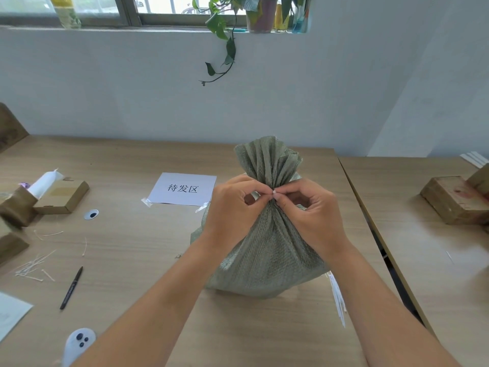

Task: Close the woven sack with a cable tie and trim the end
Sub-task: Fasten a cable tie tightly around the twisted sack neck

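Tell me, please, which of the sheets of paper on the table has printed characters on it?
The white sheet taped down behind the left hand; the sheet at the left edge shows none.

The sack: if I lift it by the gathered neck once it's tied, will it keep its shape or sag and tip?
The sack will probably sag: its woven cloth pleats and creases softly under the left hand and right hand. It stands upright with a broad, full base, so it seems unlikely to tip on the table. How heavy it is cannot be told.

Head camera looks forward and down, close over the table (132, 247), facing the wall (291, 102)
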